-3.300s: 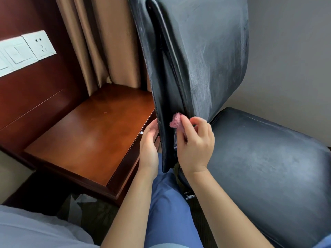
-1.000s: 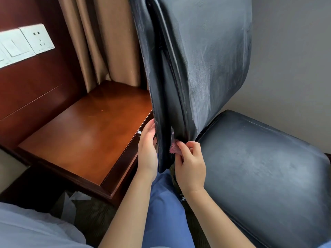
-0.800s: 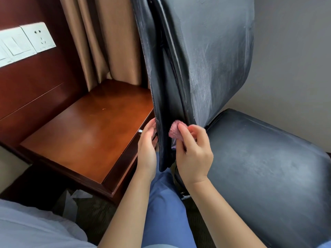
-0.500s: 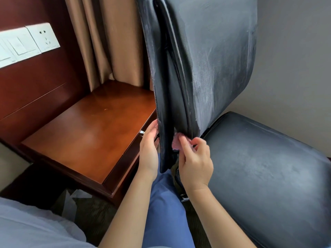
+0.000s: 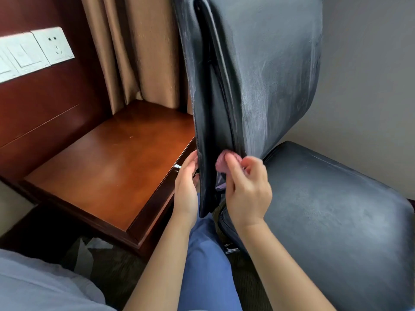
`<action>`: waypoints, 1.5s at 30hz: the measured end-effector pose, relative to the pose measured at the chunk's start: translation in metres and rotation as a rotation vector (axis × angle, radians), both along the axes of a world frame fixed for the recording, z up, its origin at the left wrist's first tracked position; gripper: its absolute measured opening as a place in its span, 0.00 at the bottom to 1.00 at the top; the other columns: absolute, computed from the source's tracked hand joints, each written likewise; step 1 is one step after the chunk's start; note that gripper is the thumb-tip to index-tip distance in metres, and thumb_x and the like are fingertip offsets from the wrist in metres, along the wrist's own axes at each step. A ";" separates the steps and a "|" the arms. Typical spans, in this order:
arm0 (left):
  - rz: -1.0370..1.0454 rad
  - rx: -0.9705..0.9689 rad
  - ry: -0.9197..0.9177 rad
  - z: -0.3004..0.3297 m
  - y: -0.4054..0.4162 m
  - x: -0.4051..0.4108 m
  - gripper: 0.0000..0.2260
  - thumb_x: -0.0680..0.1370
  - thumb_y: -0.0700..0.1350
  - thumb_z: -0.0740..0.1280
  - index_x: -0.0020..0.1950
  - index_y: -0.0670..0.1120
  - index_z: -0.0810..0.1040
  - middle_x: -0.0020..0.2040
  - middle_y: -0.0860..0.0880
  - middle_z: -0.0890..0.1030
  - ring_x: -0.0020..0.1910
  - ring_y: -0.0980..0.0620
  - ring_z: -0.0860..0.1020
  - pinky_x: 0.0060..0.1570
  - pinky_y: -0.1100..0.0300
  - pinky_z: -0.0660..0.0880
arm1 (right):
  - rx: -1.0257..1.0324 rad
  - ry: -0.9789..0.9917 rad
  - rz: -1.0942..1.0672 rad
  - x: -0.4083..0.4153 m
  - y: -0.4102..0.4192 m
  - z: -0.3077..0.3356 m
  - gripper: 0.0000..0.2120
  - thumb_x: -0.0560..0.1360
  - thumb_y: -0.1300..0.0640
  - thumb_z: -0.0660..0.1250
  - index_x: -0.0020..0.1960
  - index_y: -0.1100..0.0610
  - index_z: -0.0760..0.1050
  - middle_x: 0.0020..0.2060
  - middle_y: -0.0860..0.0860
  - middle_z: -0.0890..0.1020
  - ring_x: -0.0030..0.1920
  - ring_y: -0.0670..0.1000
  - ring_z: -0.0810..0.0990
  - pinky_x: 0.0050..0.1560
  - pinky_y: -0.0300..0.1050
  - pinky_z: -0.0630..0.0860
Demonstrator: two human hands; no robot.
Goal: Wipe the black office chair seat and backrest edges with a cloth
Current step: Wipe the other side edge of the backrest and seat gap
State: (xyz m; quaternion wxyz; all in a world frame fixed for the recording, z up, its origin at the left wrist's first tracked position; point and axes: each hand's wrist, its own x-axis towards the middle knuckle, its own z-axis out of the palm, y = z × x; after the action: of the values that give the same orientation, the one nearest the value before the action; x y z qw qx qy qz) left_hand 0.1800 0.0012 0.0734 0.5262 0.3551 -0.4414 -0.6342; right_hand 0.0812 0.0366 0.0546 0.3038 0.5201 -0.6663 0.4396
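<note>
As held, cloth [image 5: 224, 163] against backrest [image 5: 258, 86]

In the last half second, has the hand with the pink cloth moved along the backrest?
Yes. The right hand with the pink cloth has slid up the backrest edge, away from its bottom tip, while the left hand stays on the other side.

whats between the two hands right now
In the head view, the lower side edge of the black backrest stands between the left hand and the right hand, which pinches the pink cloth.
</note>
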 end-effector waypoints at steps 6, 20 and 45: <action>-0.007 0.004 0.009 0.000 -0.001 0.001 0.17 0.83 0.42 0.51 0.55 0.55 0.78 0.56 0.54 0.82 0.60 0.56 0.77 0.61 0.60 0.72 | -0.047 -0.042 -0.057 0.007 0.008 -0.006 0.10 0.71 0.63 0.68 0.48 0.53 0.83 0.40 0.50 0.77 0.37 0.49 0.74 0.26 0.40 0.68; -0.014 0.004 -0.020 -0.001 -0.001 0.005 0.16 0.83 0.44 0.51 0.57 0.55 0.78 0.60 0.52 0.81 0.62 0.55 0.76 0.65 0.55 0.71 | 0.046 0.038 -0.069 0.012 0.013 -0.016 0.16 0.63 0.71 0.73 0.46 0.56 0.83 0.39 0.52 0.79 0.34 0.52 0.73 0.26 0.41 0.67; -0.038 0.004 -0.085 -0.003 -0.005 0.008 0.15 0.81 0.49 0.52 0.58 0.58 0.77 0.61 0.54 0.80 0.64 0.56 0.75 0.69 0.49 0.66 | 0.178 0.033 -0.157 0.012 0.004 -0.046 0.26 0.64 0.68 0.73 0.58 0.49 0.78 0.54 0.54 0.68 0.47 0.54 0.67 0.37 0.48 0.73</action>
State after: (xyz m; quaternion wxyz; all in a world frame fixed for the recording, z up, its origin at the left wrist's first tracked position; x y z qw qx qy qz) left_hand 0.1876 -0.0041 0.0700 0.4940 0.3746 -0.4688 -0.6292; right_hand 0.0931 0.0408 0.0084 0.3005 0.4985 -0.7363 0.3449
